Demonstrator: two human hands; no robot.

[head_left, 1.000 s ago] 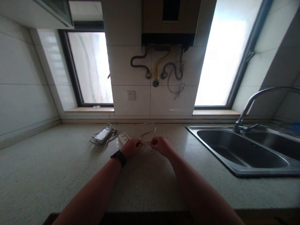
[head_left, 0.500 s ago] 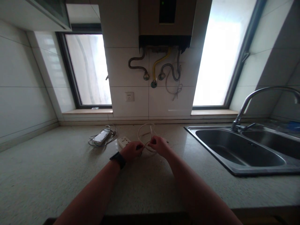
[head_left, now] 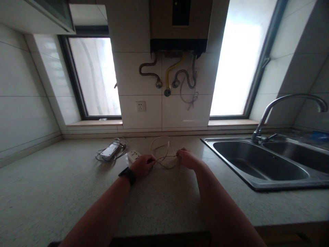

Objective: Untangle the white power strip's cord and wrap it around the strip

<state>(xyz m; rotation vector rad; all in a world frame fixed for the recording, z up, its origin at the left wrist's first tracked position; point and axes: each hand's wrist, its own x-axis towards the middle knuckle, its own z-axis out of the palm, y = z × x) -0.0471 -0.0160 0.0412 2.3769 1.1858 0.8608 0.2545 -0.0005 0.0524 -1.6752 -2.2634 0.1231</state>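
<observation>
A white power cord [head_left: 167,167] lies in loose loops on the countertop between my hands. My left hand [head_left: 144,165], with a dark watch at the wrist, is closed on the cord at the left of the loops. Beside it sits a white power strip [head_left: 133,155], partly covered by that hand. At the right side of the loops, my right hand [head_left: 187,158] pinches another part of the same cord. Farther left rests a second white power strip [head_left: 110,151] with its cord wound around it.
A steel double sink [head_left: 257,161] with a curved faucet [head_left: 267,109] is set in the counter [head_left: 64,192] at right. A wall socket [head_left: 141,106] and a water heater [head_left: 180,31] with hoses are on the tiled wall, between two windows.
My right hand has moved right, away from my left, drawing the cord with it and spreading the loops. My left hand stays nearly in place. The view has shifted slightly.
</observation>
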